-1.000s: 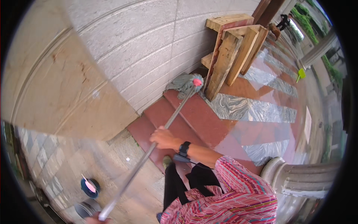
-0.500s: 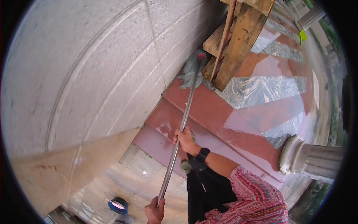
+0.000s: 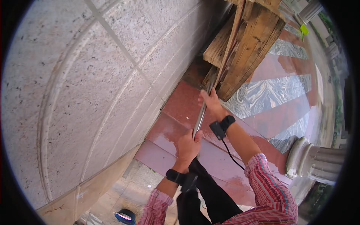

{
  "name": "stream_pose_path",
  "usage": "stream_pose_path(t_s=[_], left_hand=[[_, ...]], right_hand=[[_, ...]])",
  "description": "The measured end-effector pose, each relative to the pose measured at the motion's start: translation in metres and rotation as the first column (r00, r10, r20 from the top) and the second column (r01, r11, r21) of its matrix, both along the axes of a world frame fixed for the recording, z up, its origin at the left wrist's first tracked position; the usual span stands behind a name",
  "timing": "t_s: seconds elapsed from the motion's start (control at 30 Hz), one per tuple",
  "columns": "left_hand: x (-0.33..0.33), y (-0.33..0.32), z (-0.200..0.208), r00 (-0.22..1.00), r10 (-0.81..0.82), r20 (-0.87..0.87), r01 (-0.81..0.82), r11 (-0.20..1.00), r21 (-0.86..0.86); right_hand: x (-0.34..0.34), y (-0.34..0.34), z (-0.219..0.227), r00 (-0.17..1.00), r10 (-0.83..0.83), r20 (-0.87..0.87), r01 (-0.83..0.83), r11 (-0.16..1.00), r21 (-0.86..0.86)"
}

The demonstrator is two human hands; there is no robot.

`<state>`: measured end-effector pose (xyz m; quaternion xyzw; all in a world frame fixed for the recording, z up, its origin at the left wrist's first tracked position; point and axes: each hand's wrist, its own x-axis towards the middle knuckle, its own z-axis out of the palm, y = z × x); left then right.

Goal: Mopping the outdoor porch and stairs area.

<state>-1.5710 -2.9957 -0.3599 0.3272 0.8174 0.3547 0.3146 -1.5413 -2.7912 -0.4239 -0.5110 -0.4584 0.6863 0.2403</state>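
Both of my hands grip the metal pole [image 3: 200, 118] of a mop. My left hand [image 3: 189, 145] is closed round its near end. Farther up the pole, my right hand [image 3: 213, 102] is wrapped round it, close to the foot of the thick wooden beams [image 3: 249, 48]. The pole runs on into the dark gap between the beams and the wall, where the mop head is out of sight. Below lies a red stepped floor [image 3: 180, 101] with pale, wet-looking patches.
A speckled stone wall [image 3: 86, 105] with carved grooves rises along the left. Shiny silvery strips [image 3: 268, 92] cross the floor beyond the beams. A fluted column base [image 3: 300, 157] stands at the right. On the lower paving is a round blue container [image 3: 125, 216].
The mop has been pushed away from me, its grey head passing from view behind the beams. Both hands have moved forward, and my left hand now grips much closer to my right.
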Motion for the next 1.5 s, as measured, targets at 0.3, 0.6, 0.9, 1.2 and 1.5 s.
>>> stream_pose_path(t_s=[0.3,0.6,0.9,1.2,1.5], left_hand=[[0.002,-0.052,-0.079,0.906,-0.024,0.423,0.051,0.997,-0.053],[-0.022,-0.271,-0.116,0.779,0.127,0.614,-0.042,0.988,-0.152],[-0.058,-0.576,-0.032,0.779,0.293,0.555,0.031,0.865,-0.5],[-0.046,-0.567,-0.031,0.959,-0.222,0.177,0.273,0.894,-0.355],[-0.038,-0.181,-0.106,0.781,-0.042,0.623,0.139,0.984,-0.108]], right_hand=[[0.007,-0.068,-0.036,0.997,-0.067,-0.039,0.061,0.988,-0.14],[0.001,-0.284,-0.1,0.943,0.096,0.319,-0.21,0.914,0.347],[-0.019,-0.587,-0.037,0.966,0.175,-0.191,-0.22,0.944,-0.246],[-0.01,-0.528,-0.017,0.935,0.255,-0.248,-0.325,0.893,-0.31],[0.0,-0.199,-0.103,0.995,0.1,0.028,-0.104,0.949,0.298]])
